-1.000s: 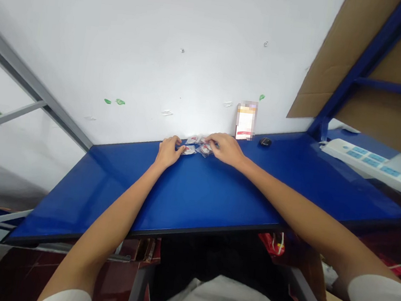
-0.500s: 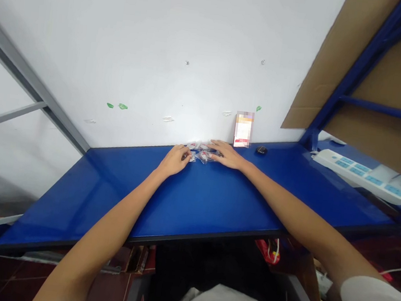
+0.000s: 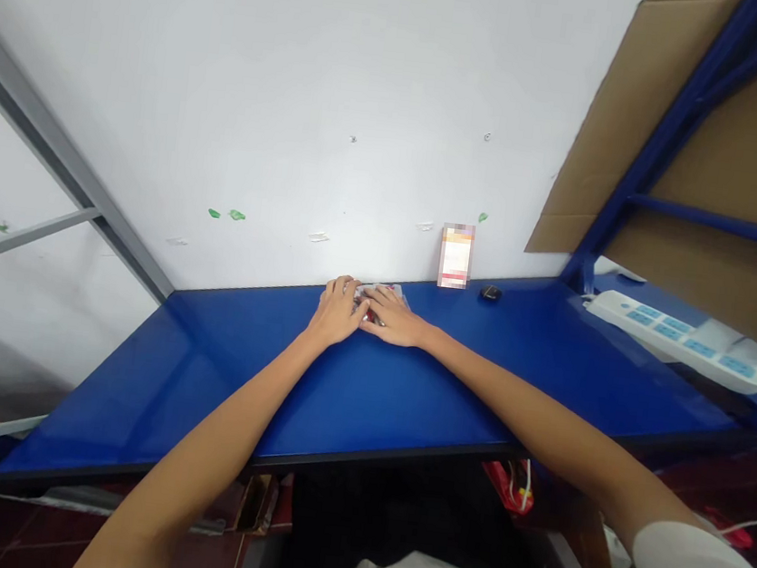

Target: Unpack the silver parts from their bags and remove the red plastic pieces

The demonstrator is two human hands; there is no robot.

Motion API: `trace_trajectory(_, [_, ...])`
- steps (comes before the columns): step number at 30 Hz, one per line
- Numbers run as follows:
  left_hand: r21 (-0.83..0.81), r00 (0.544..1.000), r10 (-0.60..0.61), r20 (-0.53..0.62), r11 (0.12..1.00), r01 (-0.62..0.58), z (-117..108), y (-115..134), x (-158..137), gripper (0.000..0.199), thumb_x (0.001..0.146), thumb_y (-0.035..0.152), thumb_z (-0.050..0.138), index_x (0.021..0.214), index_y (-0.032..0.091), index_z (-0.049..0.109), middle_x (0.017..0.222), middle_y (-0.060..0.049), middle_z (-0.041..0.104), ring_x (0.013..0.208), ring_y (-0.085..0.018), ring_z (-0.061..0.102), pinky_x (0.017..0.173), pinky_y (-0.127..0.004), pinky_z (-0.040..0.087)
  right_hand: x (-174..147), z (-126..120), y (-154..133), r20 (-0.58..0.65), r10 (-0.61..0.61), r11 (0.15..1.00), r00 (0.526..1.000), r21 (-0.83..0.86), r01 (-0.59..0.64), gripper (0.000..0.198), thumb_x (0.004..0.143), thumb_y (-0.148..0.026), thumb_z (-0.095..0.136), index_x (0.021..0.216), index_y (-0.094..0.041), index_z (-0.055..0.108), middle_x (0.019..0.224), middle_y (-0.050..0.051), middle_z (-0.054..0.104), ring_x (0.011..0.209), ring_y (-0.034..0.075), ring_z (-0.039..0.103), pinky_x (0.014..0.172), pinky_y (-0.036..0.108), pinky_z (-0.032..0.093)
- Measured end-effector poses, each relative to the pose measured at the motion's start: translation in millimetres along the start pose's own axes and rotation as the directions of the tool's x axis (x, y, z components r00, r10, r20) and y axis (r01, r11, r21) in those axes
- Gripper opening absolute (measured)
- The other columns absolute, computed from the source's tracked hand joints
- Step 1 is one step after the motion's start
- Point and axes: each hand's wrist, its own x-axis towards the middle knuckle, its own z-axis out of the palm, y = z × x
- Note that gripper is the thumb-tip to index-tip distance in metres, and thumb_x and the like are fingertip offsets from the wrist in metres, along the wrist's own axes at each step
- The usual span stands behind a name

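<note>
Small clear plastic packets (image 3: 399, 291) with white and red contents lie in a pile near the back of the blue table (image 3: 394, 386), close to the wall. My left hand (image 3: 337, 312) rests at the pile's left side, fingers stretched forward, with the thumb toward the right hand. Lying over the top and right of the pile, my right hand (image 3: 397, 316) has its fingers extended to the left. Between them, the two hands cover most of the packets, so the contents cannot be made out clearly.
A small blurred box (image 3: 455, 256) stands against the white wall (image 3: 289, 110). Right of it lies a small black object (image 3: 490, 293). A white power strip (image 3: 680, 337) sits beyond the table's right side, near a blue metal frame (image 3: 636, 181).
My right hand has moved left over the packets, and the left hand's curled fingers have straightened. Both hands are closer together, and the packets are bunched more tightly. The camera view has shifted slightly.
</note>
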Motion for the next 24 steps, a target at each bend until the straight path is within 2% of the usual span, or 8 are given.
trace_trajectory(4, [0.013, 0.994, 0.024, 0.107, 1.000, -0.026, 10.2, -17.5, 3.1, 0.060, 0.112, 0.050, 0.035, 0.158, 0.016, 0.051, 0.165, -0.016, 0.049, 0.156, -0.033, 0.039, 0.132, -0.052, 0.030, 2.2, 3.1, -5.8, -0.037, -0.057, 0.993, 0.998, 0.104, 0.060, 0.085, 0.101, -0.065, 0.060, 0.168, -0.018, 0.037, 0.175, 0.020, 0.035, 0.165, 0.039, 0.026, 0.133, 0.066, 0.020])
trace_trajectory(8, [0.058, 0.977, 0.010, 0.211, 0.998, -0.022, 17.3, -33.3, 6.2, 0.060, 0.111, 0.051, 0.035, 0.158, 0.018, 0.054, 0.165, -0.014, 0.051, 0.158, -0.032, 0.039, 0.134, -0.051, 0.025, 2.3, 1.7, -4.4, -0.062, -0.010, 0.977, 0.998, 0.212, 0.023, 0.070, 0.108, -0.059, 0.046, 0.164, -0.017, 0.041, 0.172, 0.019, 0.039, 0.164, 0.033, 0.029, 0.135, 0.059, 0.019])
trace_trajectory(10, [0.067, 0.978, 0.008, 0.210, 0.998, -0.022, 19.4, -36.1, 6.6, 0.060, 0.111, 0.051, 0.037, 0.157, 0.018, 0.056, 0.165, -0.014, 0.052, 0.157, -0.032, 0.040, 0.134, -0.051, 0.026, 2.9, 0.3, -2.8, -0.076, 0.028, 0.953, 0.997, 0.303, -0.004, 0.061, 0.111, -0.055, 0.037, 0.161, -0.021, 0.045, 0.171, 0.015, 0.043, 0.162, 0.029, 0.032, 0.135, 0.056, 0.019])
trace_trajectory(13, [0.038, 0.983, 0.025, 0.183, 0.999, -0.032, 19.9, -36.4, 6.2, 0.058, 0.110, 0.051, 0.039, 0.153, 0.018, 0.060, 0.161, -0.015, 0.055, 0.154, -0.032, 0.044, 0.132, -0.053, 0.029, 3.8, -6.9, 3.3, -0.195, 0.107, 0.892, 0.975, 0.452, -0.007, 0.050, 0.111, -0.042, 0.032, 0.153, -0.025, 0.053, 0.162, 0.011, 0.053, 0.153, 0.026, 0.045, 0.132, 0.051, 0.029])
trace_trajectory(15, [0.009, 0.987, 0.025, 0.159, 1.000, -0.026, 18.6, -36.2, 5.8, 0.055, 0.110, 0.051, 0.041, 0.150, 0.018, 0.063, 0.157, -0.016, 0.058, 0.151, -0.032, 0.046, 0.130, -0.054, 0.032, 3.4, -16.3, 10.6, -0.285, 0.168, 0.878, 0.944, 0.479, -0.012, 0.045, 0.105, -0.033, 0.040, 0.145, -0.026, 0.059, 0.152, 0.009, 0.061, 0.145, 0.026, 0.053, 0.127, 0.049, 0.036])
trace_trajectory(17, [-0.011, 0.990, 0.021, 0.140, 1.000, -0.019, 16.8, -36.9, 5.6, 0.053, 0.110, 0.049, 0.043, 0.147, 0.018, 0.064, 0.155, -0.017, 0.060, 0.149, -0.032, 0.049, 0.128, -0.054, 0.034, 1.5, -28.2, 19.3, -0.322, 0.148, 0.903, 0.935, 0.429, 0.004, 0.041, 0.094, -0.025, 0.052, 0.133, -0.024, 0.066, 0.139, 0.009, 0.068, 0.135, 0.028, 0.059, 0.121, 0.048, 0.043])
trace_trajectory(21, [-0.023, 0.991, 0.025, 0.130, 0.999, -0.022, 12.6, -40.4, 6.5, 0.048, 0.110, 0.044, 0.042, 0.142, 0.018, 0.068, 0.149, -0.016, 0.063, 0.145, -0.031, 0.051, 0.127, -0.052, 0.036, -7.5, -49.8, 31.3, -0.150, -0.021, 0.944, 0.989, 0.322, 0.069, 0.026, 0.084, -0.014, 0.061, 0.104, -0.021, 0.076, 0.109, 0.008, 0.072, 0.105, 0.026, 0.068, 0.100, 0.042, 0.053])
trace_trajectory(24, [-0.028, 0.991, 0.026, 0.129, 0.999, -0.022, 8.9, -43.3, 7.5, 0.046, 0.110, 0.043, 0.043, 0.139, 0.018, 0.069, 0.146, -0.016, 0.065, 0.142, -0.031, 0.053, 0.125, -0.050, 0.037, -14.6, -57.4, 30.7, -0.011, -0.081, 0.951, 0.997, 0.299, 0.081, 0.020, 0.088, -0.023, 0.070, 0.106, -0.020, 0.078, 0.108, 0.008, 0.070, 0.100, 0.026, 0.067, 0.094, 0.040, 0.054])
